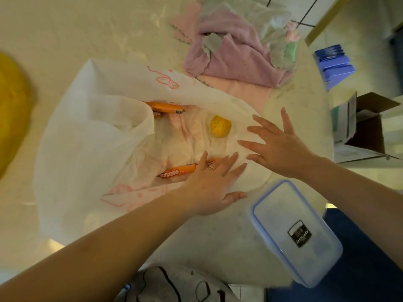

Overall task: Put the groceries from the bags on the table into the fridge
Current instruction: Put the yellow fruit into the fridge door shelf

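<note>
One white plastic bag [91, 136] printed in pink lies opened flat on the pale tabletop [54, 40], its mouth toward the person. Inside it show one small round yellow item [220, 126] and sausages in orange wrappers: one nearer sausage [177, 171] printed with white characters, partly under the left hand, and at least two farther sausages [165, 107] together at the far side of the opening, the lower one mostly hidden by a fold of bag. The yellow item sits alone between the two sausage groups, well apart from both.

The left hand [212, 184] lies palm down with straight, spread fingers on the bag's near edge, a ring on one finger, fingertips over the end of the nearer sausage. The right hand [281, 144] is also spread wide and flat, fingers pointing at the bag's right rim just beside the yellow item; neither hand pinches anything.

One clear lidded container [296, 234] with a blue seal and a dark label rests at the tabletop's near right edge, just beside the bag. A heap of pink and lilac cloths [235, 59] lies beyond the bag, touching its far rim. A blurred yellow shape [11, 110] fills the left border. Off the right edge stand a blue stack [335, 66] and an open cardboard box [368, 125]. Bare tabletop lies to the far left and in front of the bag
</note>
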### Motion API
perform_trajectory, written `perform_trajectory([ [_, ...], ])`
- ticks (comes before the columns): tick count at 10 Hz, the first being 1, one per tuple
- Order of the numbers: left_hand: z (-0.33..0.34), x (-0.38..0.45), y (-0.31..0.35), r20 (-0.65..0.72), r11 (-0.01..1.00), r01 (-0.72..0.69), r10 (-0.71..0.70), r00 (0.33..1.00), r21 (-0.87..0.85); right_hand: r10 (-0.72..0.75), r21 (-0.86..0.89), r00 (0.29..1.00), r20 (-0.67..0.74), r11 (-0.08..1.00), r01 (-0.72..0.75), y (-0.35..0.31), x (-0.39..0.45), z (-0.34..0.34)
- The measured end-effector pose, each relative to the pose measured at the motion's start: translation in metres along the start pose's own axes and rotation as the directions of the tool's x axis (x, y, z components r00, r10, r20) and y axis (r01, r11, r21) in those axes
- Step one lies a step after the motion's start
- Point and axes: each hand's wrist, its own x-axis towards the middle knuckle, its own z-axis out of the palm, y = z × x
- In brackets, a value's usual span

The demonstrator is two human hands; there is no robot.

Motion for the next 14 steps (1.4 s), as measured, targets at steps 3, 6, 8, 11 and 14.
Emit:
perform_trajectory([
  [3, 0.026, -0.007, 0.011, -0.038, 0.994, -0.048, 0.052, 0.998, 0.095, 0.049, 0.089, 0.997, 0.063, 0.995, -0.054, -0.009, -0.006, 0.009],
  [6, 0.03, -0.014, -0.025, -0.474, 0.967, -0.008, -0.118, 0.873, -0.254, -0.003, 0.257, 0.965, -0.262, 0.964, 0.073, -0.027, 0.057, -0.008],
  [8, 0.044, -0.015, -0.038, -0.467, 0.997, 0.021, -0.052, 0.883, -0.072, -0.002, 0.334, 0.999, 0.034, 0.942, -0.009, -0.03, 0.081, 0.009],
  [11, 0.062, -0.025, -0.032, -0.403, 0.997, 0.029, -0.054, 0.914, -0.067, 0.227, 0.422, 0.966, 0.124, 0.869, -0.258, -0.035, 0.084, 0.012],
  [14, 0.065, -0.041, -0.038, -0.479, 0.995, -0.01, -0.038, 0.877, -0.096, 0.315, 0.487, 0.942, 0.115, 0.809, -0.33, -0.042, 0.081, 0.013],
])
